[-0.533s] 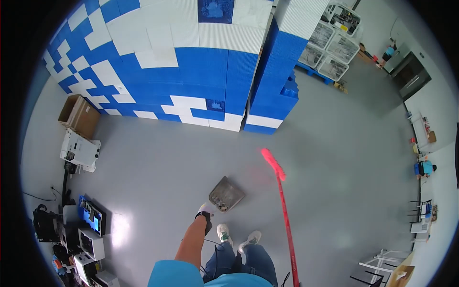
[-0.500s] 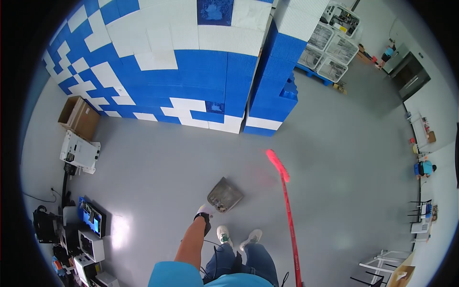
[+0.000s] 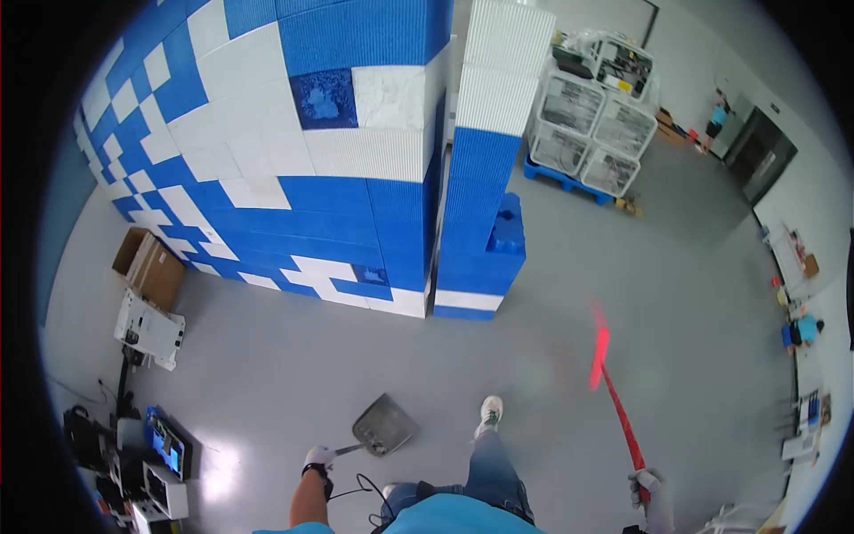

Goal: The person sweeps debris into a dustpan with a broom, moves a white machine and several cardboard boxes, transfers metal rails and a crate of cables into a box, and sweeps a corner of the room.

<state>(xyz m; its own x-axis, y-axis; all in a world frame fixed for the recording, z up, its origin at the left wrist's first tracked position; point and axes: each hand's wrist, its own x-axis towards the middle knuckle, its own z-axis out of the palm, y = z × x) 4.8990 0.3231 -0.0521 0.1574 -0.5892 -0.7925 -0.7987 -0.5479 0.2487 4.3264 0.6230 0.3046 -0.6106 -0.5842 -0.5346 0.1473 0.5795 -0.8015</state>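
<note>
My gloved left hand (image 3: 320, 457) is closed around the handle of a grey dustpan (image 3: 388, 420). The pan is held low at my front left, with some small debris visible in it; whether it touches the floor I cannot tell. At the lower right, my gloved right hand (image 3: 648, 486) grips the red shaft of a broom (image 3: 623, 418). Its pinkish-red head (image 3: 600, 360) is out ahead to the right, slightly smeared by motion, and I cannot tell if the bristles touch the floor.
A tall wall of blue and white blocks (image 3: 329, 214) rises ahead, with a narrow block column (image 3: 480, 205) beside it. Clear-sided crates (image 3: 587, 116) sit on a blue pallet beyond. Cardboard box (image 3: 151, 267) and electronics (image 3: 165, 445) line the left. Two people are far right.
The broom has swung to the right, and my right hand has come into view. The dustpan and left hand have shifted left and lower. One foot has stepped forward, and the block wall appears nearer.
</note>
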